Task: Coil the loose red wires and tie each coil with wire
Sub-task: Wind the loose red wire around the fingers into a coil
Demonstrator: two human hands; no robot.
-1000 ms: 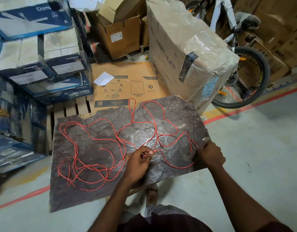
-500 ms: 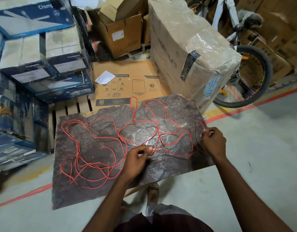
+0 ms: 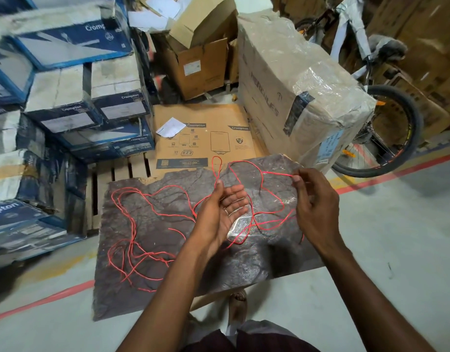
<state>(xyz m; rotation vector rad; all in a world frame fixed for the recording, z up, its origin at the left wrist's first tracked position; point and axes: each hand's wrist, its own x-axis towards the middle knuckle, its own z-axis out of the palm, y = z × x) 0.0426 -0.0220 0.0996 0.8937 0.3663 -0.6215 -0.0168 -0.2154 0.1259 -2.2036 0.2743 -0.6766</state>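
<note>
Raised, right hand (image 3: 314,201) pinches red wire (image 3: 279,174) trailing toward open left hand (image 3: 225,209)

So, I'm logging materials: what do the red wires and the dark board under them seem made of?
Red wires: thin, likely plastic-insulated conductor, smooth; they hold springy loops. Dark board: mottled, stone-like face with a glossy patch, but ragged tan edges suggest fibreboard or cardboard.

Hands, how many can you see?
2. The left hand lies open, palm up, over the middle of the dark board; the right hand pinches red wire near its far right corner.
</note>
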